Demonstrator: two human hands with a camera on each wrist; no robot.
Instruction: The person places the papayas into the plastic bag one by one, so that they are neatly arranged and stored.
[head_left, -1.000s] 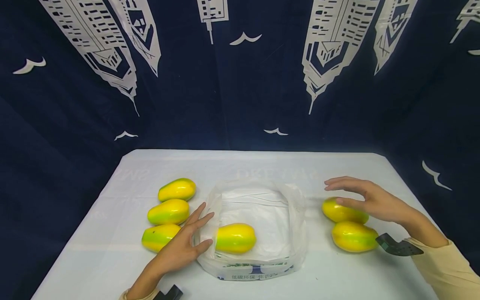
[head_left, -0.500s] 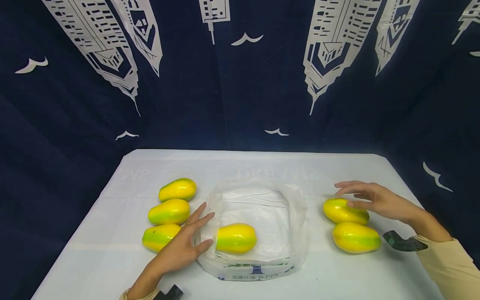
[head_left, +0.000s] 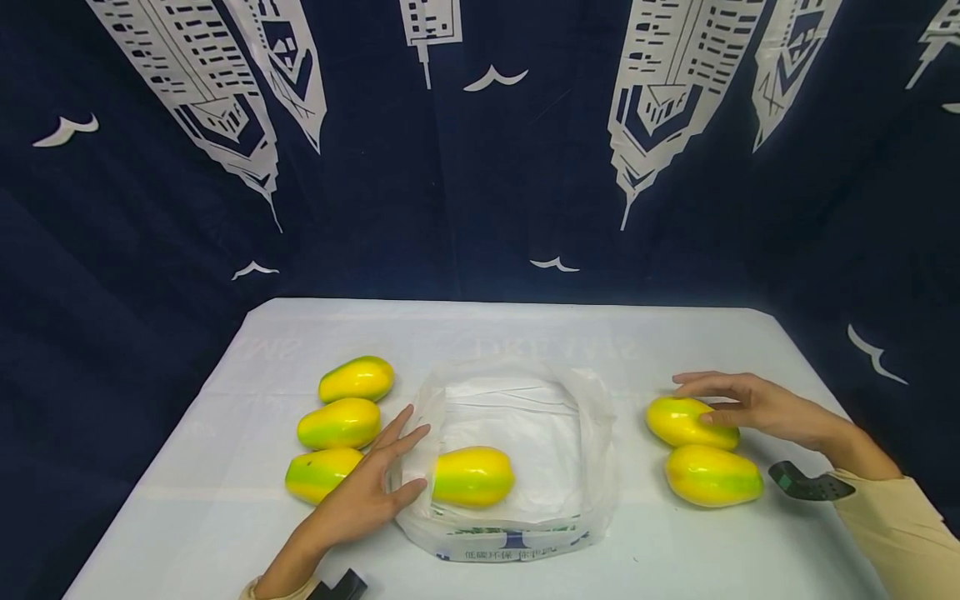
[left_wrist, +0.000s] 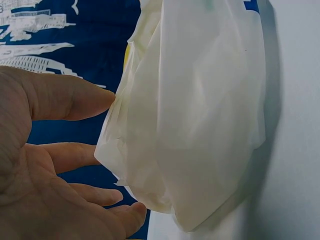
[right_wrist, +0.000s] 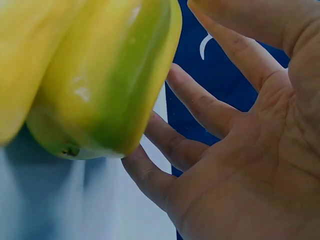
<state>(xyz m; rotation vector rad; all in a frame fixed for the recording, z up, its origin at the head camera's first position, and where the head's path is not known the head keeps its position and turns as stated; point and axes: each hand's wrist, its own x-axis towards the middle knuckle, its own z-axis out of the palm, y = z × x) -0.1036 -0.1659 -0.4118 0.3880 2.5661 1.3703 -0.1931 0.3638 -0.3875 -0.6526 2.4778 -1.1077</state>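
A white translucent plastic bag (head_left: 596,467) stands with its mouth spread at the table's middle. One yellow-green papaya (head_left: 472,477) lies inside it. At the bag's left side, my left hand (head_left: 363,496) has its fingers spread; in the left wrist view the thumb and fingertips touch the plastic (left_wrist: 205,125). My right hand (head_left: 776,410) reaches over the farther of two papayas (head_left: 684,422) on the right, fingers on its far side and thumb over its top. In the right wrist view the fingertips meet that papaya (right_wrist: 117,75), with a gap before the palm. The nearer papaya (head_left: 712,476) lies beside it.
Left of the bag, three more papayas lie in a column: a far one (head_left: 356,379), a middle one (head_left: 339,423) and a near one (head_left: 318,473), partly behind my left hand. A white cloth covers the table (head_left: 225,517). Behind it hangs a dark blue printed curtain (head_left: 420,208).
My right hand has shifted slightly right, then lowered onto the farther right papaya, with the fingers drawn in closer. The left hand, the bag and the papayas stay in place.
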